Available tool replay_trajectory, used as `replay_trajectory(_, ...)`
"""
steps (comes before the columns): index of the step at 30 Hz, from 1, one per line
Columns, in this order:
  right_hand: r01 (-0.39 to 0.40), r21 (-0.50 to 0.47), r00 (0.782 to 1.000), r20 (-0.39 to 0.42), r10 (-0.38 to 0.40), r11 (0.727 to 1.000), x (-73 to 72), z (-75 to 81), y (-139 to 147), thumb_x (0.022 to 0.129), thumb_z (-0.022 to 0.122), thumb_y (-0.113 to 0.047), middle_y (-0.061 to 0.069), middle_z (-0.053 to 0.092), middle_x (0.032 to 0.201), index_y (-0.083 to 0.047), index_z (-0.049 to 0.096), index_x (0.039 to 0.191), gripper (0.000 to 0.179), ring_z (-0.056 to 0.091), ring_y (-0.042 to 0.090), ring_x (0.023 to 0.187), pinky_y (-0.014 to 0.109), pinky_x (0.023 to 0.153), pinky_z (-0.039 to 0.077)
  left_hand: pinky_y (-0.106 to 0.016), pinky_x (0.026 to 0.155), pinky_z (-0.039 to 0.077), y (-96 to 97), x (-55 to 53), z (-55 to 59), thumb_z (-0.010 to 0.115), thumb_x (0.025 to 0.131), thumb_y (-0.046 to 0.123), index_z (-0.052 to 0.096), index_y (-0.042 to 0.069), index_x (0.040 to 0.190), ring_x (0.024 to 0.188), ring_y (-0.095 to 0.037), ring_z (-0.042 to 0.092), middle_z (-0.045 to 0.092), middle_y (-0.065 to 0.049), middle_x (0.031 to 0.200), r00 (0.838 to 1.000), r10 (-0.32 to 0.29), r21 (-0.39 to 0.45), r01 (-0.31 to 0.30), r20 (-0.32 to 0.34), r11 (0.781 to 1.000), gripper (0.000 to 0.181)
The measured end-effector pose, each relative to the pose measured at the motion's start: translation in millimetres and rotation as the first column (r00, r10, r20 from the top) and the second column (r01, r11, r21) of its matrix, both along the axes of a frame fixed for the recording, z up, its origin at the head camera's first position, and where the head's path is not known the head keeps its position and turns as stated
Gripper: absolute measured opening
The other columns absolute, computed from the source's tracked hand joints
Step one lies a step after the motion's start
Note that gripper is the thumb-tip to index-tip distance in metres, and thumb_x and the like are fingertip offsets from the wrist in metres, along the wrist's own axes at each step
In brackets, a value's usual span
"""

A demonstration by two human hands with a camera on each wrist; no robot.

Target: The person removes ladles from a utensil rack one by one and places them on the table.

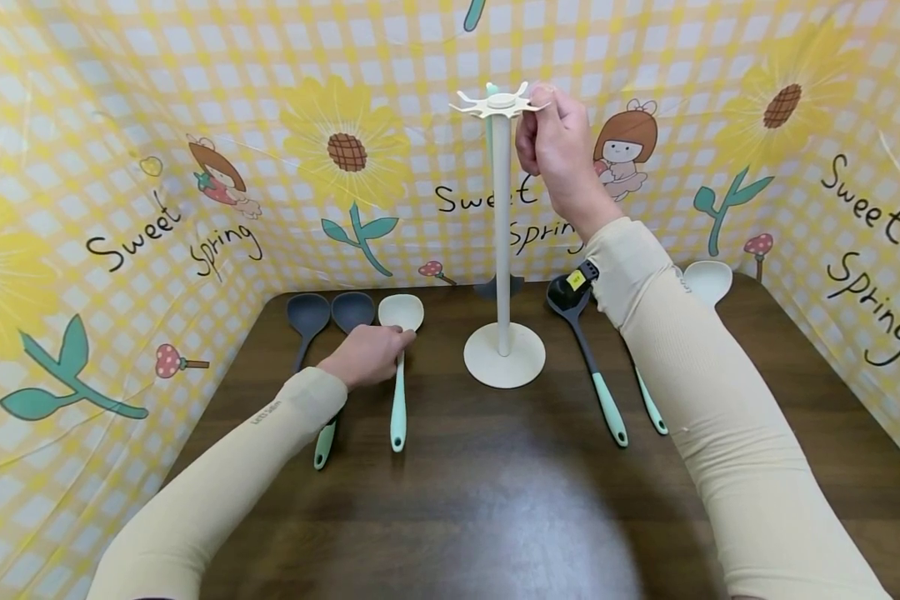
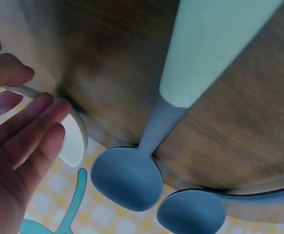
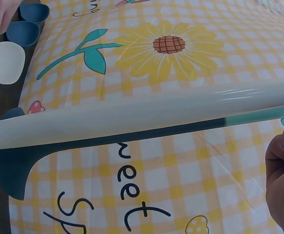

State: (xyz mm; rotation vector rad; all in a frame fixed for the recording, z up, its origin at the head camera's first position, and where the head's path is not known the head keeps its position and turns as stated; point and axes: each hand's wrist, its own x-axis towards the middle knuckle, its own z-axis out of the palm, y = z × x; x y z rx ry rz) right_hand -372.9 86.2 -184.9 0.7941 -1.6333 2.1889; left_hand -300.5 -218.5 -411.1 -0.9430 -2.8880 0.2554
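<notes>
In the head view my left hand (image 1: 371,354) pinches a white ladle (image 1: 401,311) at its neck, just below the bowl. The ladle lies on the table, its mint handle toward me. In the left wrist view, thumb and fingers sit around the neck beside the white bowl (image 2: 73,141). My right hand (image 1: 558,142) grips a hook arm at the top of the cream utensil stand (image 1: 503,233), fingers curled. Behind the stand's pole hangs a utensil with a mint handle and broad dark head (image 3: 10,170), largely hidden by the pole in the head view.
Two dark grey spoons (image 1: 308,315) lie left of the white ladle, partly under my left arm. Right of the stand lie a dark utensil with a mint handle (image 1: 610,408) and a white one (image 1: 708,283), partly covered by my right arm. Checked cloth (image 1: 420,167) backs the table.
</notes>
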Motion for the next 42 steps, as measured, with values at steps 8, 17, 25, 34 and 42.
replay_trajectory(8, -0.008, 0.001, 1.000, 0.001, 0.008, 1.000, 0.0, 0.8, 0.7, 0.108, 0.037, -0.011, 0.007, 0.037, 0.052, -0.005, 0.040, 0.068, 0.040, 0.029, 0.018, 0.041, 0.025, 0.040, 0.023, -0.041, 0.051, 0.050, 5.8, 1.0, -7.4, 0.065, 0.086, 0.010, 0.058, 0.012, 0.106, 0.060, -0.023, 0.057, 0.062, -0.008, 0.085, 0.999, 0.026, -0.100, -0.024, 0.019, 0.995, 0.021)
replay_trajectory(17, -0.003, 0.013, 1.000, 0.004, 0.003, 1.000, 1.2, 0.7, 0.9, 0.108, 0.037, -0.012, 0.007, 0.038, 0.052, -0.006, 0.041, 0.068, 0.041, 0.030, 0.018, 0.042, 0.025, 0.041, 0.024, -0.041, 0.057, 0.051, 11.0, 5.6, -2.4, 0.062, 0.092, 0.018, 0.062, 0.013, 0.108, 0.065, -0.019, 0.059, 0.065, -0.004, 0.087, 0.972, 0.169, -0.047, -0.163, 0.161, 0.985, 0.016)
replay_trajectory(25, -0.005, 0.007, 1.000, -0.008, 0.005, 1.000, 1.2, 0.1, 1.8, 0.108, 0.035, -0.011, 0.007, 0.038, 0.052, -0.005, 0.041, 0.067, 0.041, 0.030, 0.018, 0.041, 0.025, 0.040, 0.023, -0.034, 0.064, 0.047, 17.6, 12.6, 6.7, 0.063, 0.091, 0.023, 0.066, 0.014, 0.098, 0.066, -0.016, 0.057, 0.065, 0.001, 0.082, 0.901, 0.194, 0.056, -0.233, 0.389, 0.971, 0.012)
replay_trajectory(34, -0.017, 0.002, 1.000, 0.000, 0.017, 1.000, 1.8, -2.2, 0.8, 0.107, 0.034, -0.009, 0.007, 0.037, 0.052, -0.005, 0.041, 0.068, 0.040, 0.029, 0.018, 0.040, 0.025, 0.039, 0.023, -0.032, 0.067, 0.049, 10.6, 10.2, 2.2, 0.069, 0.090, 0.023, 0.066, 0.011, 0.100, 0.071, -0.017, 0.059, 0.067, -0.004, 0.091, 0.870, 0.227, 0.069, -0.284, 0.439, 0.956, 0.015)
replay_trajectory(42, -0.012, 0.000, 1.000, -0.003, 0.012, 1.000, 1.7, -0.5, 0.7, 0.107, 0.034, -0.009, 0.007, 0.038, 0.052, -0.006, 0.042, 0.069, 0.039, 0.030, 0.018, 0.041, 0.024, 0.040, 0.024, -0.033, 0.067, 0.051, 5.9, 5.9, 5.0, 0.071, 0.089, 0.022, 0.067, 0.010, 0.102, 0.072, -0.017, 0.060, 0.068, -0.005, 0.093, 0.866, 0.250, 0.059, -0.304, 0.433, 0.951, 0.018)
